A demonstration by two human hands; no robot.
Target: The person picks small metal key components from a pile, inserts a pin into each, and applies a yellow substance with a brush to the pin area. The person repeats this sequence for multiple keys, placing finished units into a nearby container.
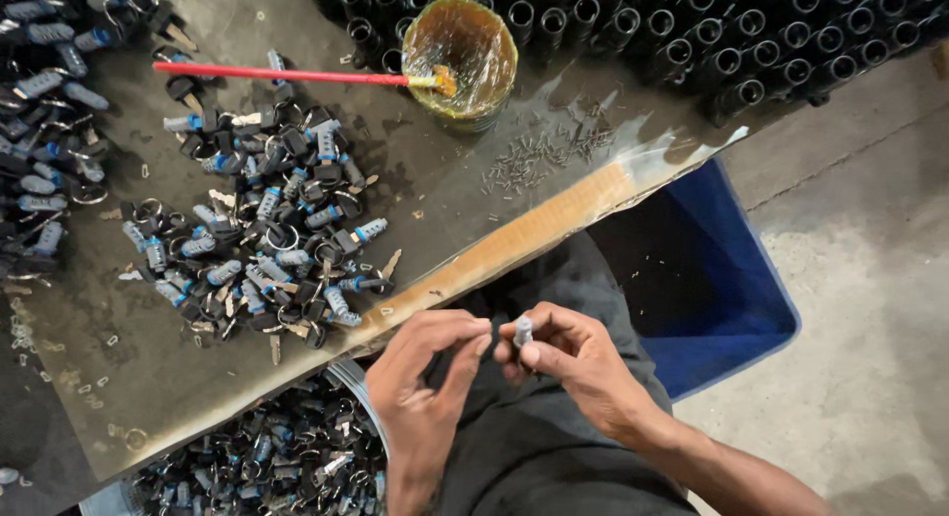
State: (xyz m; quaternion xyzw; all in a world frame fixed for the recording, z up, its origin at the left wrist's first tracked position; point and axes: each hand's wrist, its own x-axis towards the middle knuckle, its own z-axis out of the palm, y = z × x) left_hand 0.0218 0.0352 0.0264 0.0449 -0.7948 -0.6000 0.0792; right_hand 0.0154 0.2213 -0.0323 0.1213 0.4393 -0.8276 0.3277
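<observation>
My right hand (568,363) pinches a small grey metal lock cylinder (523,329) upright between thumb and fingers. My left hand (427,363) is close beside it, fingertips pinched on a small dark part at the cylinder's side; what it is cannot be made out. Both hands hover over my lap, just off the near edge of the worn work board (148,378). On the board, up and to the left of my hands, lies a pile of lock cylinders with keys and rings (262,234).
A tub of yellow grease (460,51) holds a red-handled brush (287,75). Small pins (544,155) lie scattered by it. Black tubes (751,32) are stacked behind. A bucket of assembled locks (267,462) sits under the board; a blue bin (712,289) stands right. More locks (44,111) lie far left.
</observation>
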